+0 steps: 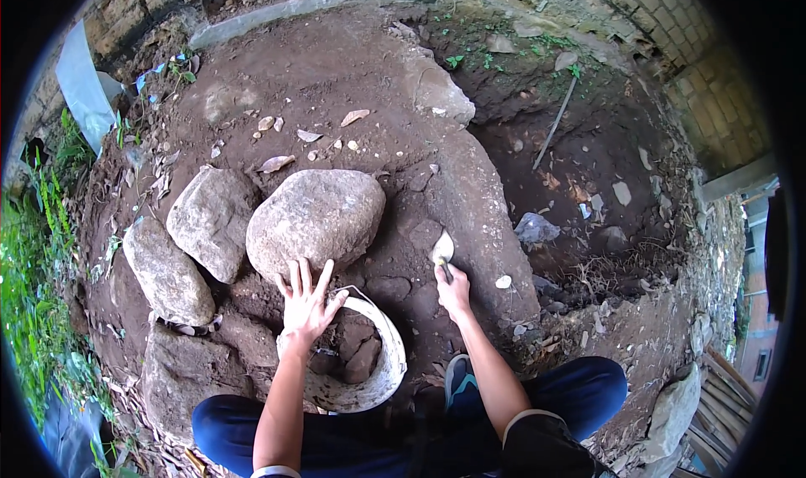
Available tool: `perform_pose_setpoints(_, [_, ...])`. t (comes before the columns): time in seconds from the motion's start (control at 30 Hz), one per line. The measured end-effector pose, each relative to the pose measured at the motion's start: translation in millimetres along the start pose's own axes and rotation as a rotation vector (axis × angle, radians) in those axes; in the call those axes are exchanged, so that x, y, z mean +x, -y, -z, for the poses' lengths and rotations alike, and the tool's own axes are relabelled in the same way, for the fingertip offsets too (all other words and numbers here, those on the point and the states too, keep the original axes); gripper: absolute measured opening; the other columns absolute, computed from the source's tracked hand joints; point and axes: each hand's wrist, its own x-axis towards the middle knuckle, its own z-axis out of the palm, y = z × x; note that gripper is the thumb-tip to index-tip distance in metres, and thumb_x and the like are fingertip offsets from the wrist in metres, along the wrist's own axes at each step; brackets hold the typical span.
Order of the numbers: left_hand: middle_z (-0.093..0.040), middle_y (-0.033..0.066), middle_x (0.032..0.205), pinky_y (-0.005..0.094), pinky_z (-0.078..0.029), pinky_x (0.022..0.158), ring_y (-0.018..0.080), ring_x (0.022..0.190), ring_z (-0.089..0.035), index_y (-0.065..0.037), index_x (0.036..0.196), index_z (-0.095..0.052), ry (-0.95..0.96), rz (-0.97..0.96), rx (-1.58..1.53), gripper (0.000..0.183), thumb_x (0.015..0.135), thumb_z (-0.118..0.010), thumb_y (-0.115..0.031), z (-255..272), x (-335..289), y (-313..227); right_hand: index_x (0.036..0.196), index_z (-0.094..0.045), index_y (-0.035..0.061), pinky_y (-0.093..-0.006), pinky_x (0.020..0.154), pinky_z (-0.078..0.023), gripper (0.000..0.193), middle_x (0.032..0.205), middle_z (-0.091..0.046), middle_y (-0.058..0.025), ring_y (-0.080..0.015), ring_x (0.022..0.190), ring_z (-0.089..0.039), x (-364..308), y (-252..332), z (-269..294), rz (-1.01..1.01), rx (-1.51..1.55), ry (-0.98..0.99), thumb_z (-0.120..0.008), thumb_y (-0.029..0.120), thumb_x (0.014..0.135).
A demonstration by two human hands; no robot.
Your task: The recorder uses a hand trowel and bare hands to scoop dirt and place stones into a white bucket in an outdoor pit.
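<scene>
My right hand [454,292] is wrapped round the handle of a small trowel [443,246], its pale blade against the dark soil beside a concrete edge. Fingers spread, my left hand [307,303] is at the lower edge of a big rounded boulder [317,216]; whether it presses on the stone or just hovers I cannot tell. Below that hand stands a whitish bucket [391,362], dirty and worn at the rim, with brown stones or clods [363,360] inside. The left hand and wrist hide part of the bucket.
Two more large stones, one pale [215,219] and one long [168,270], lie left of the boulder. A broken concrete strip [483,201] borders a sunken pit [579,176] on the right, where a thin stick [556,124] leans. Green plants [38,285] grow far left.
</scene>
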Motion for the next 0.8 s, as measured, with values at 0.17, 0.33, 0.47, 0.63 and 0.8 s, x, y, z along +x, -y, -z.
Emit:
perform_pose_setpoints(0.17, [-0.025,0.0335,0.158,0.07,-0.004,0.117,0.0488,0.15,-0.014,-0.023,0.159,-0.027,-0.093,0.021,0.098,0.078,0.096,-0.04,-0.067,-7.9,-11.0,15.1,0.115,-0.063,0.0108,-0.0227,0.033,-0.027,0.018,0.065,-0.046,0.0053,-0.0031,0.04,-0.035,-30.8,36.5,-9.4,-0.404,0.486,0.18,-0.056,0.023,0.104])
perform_pose_setpoints(0.33, [-0.023,0.0331,0.159,0.07,-0.003,0.117,0.0484,0.151,-0.012,-0.024,0.159,-0.027,-0.069,0.037,0.087,0.077,0.096,-0.04,-0.067,-4.9,-8.8,11.5,0.103,-0.066,0.0084,-0.024,0.033,-0.027,0.02,0.062,-0.046,0.0054,-0.0039,0.04,-0.038,-41.2,44.5,-0.3,-0.335,0.166,0.185,-0.06,0.027,0.103])
perform_pose_setpoints(0.47, [-0.02,0.0393,0.156,0.0695,0.001,0.116,0.0529,0.149,-0.009,-0.017,0.159,-0.028,-0.071,-0.004,0.024,0.08,0.097,-0.041,-0.066,-2.2,-6.7,4.6,0.095,-0.064,0.01,-0.0237,0.033,-0.024,0.02,0.062,-0.045,0.006,-0.0028,0.04,-0.035,-14.0,44.9,5.8,-0.378,0.245,0.223,-0.06,0.028,0.103])
perform_pose_setpoints(0.63, [-0.019,0.0384,0.157,0.0688,0.001,0.117,0.0525,0.149,-0.01,-0.018,0.159,-0.028,-0.06,0.022,0.04,0.08,0.097,-0.041,-0.066,-4.8,-11.5,15.6,0.102,-0.066,0.0112,-0.022,0.034,-0.024,0.018,0.063,-0.046,0.0075,-0.0013,0.04,-0.035,-46.0,42.4,-11.7,-0.324,0.458,0.377,-0.061,0.029,0.103])
perform_pose_setpoints(0.8, [-0.021,0.0382,0.157,0.0687,0.0,0.117,0.0521,0.149,-0.011,-0.019,0.159,-0.03,-0.054,0.03,0.021,0.078,0.097,-0.04,-0.066,1.5,-11.4,12.5,0.108,-0.073,0.0038,-0.0252,0.051,-0.04,0.032,0.067,-0.061,0.0014,-0.0036,0.059,-0.051,-40.7,86.6,-55.6,-0.379,0.309,0.387,-0.066,0.033,0.099])
